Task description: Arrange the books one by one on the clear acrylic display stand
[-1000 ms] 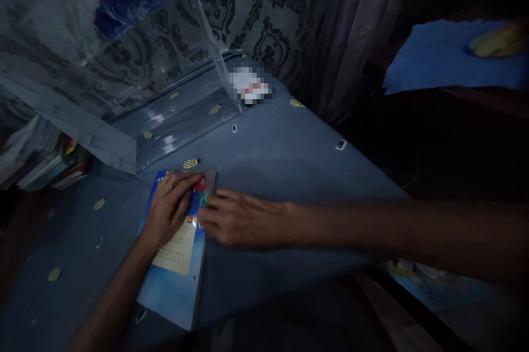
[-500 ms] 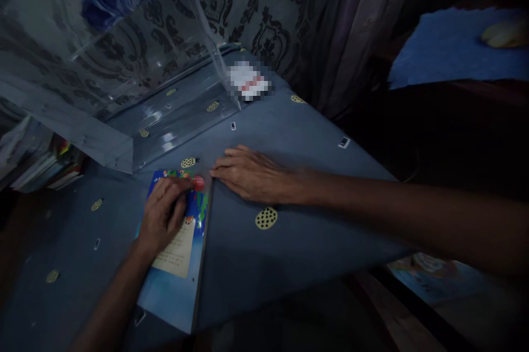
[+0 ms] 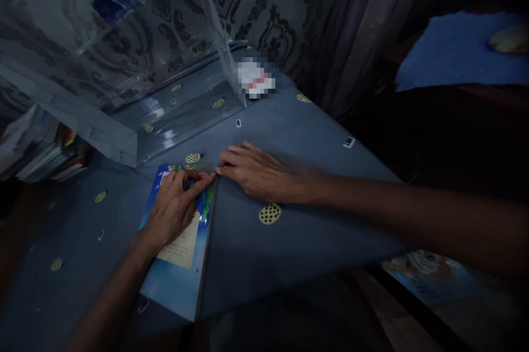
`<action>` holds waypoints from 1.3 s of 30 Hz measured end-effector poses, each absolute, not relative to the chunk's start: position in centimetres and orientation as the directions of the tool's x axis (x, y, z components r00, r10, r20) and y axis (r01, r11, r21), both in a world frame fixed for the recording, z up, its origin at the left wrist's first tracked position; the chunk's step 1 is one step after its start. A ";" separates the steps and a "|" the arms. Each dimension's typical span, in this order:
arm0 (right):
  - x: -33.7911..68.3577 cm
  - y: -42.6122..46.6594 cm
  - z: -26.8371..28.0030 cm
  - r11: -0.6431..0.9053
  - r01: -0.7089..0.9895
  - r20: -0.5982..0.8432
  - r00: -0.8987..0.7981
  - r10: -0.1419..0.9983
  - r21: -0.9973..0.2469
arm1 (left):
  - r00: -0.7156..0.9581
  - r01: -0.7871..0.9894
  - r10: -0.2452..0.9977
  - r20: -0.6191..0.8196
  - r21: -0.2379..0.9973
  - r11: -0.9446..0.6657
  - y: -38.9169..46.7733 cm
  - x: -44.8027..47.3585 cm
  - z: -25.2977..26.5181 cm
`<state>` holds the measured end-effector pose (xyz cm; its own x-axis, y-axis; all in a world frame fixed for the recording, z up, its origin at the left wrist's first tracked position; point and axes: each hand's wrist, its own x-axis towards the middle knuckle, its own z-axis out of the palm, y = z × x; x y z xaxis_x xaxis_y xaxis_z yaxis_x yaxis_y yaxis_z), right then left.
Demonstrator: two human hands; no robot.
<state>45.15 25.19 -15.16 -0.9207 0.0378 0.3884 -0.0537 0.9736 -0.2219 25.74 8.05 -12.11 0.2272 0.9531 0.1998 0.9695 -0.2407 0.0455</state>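
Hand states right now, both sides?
Left hand: open, laid on the book, not gripping it.
Right hand: fingers curled at the book's corner; cannot tell if pinching.

Patterned curtain (image 3: 276, 32) behind a transparent case (image 3: 109, 136)

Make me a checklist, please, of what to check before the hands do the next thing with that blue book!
1. Blue book lying flat on the tablecloth: ok.
2. Left hand resting on the cover: ok.
3. Right hand at the book's far right corner: ok.
4. Right hand pinching a cover or a page: cannot tell, the fingertips are too small and dim.
5. Book well back from the tablecloth's near edge: not ok, its near right corner lies about at that edge.
6. Book apart from the clear plastic case: ok, there is a gap between them.
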 end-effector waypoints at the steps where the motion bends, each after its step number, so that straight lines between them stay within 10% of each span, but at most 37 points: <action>1: 45.2 25.2 -15.0 0.973 -0.059 0.390 -0.920 0.034 -0.225 | 0.229 0.970 0.954 0.193 0.033 -0.239 8.1 25.8 -12.1; 22: 45.0 25.7 -15.6 0.885 -0.214 0.465 -0.886 0.003 -0.414 | 0.224 0.969 0.959 0.173 0.062 -0.237 8.2 26.0 -12.6; 39: 45.1 25.3 -16.2 0.960 -0.218 0.505 -0.857 -0.101 -0.178 | 0.283 0.926 0.940 0.191 0.201 -0.320 7.3 25.4 -12.6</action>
<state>45.09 25.29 -16.17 -0.8574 -0.1015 0.5045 -0.2181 0.9596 -0.1777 25.44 7.29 -12.57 0.2831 0.9399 0.1909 0.9260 -0.3197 0.2010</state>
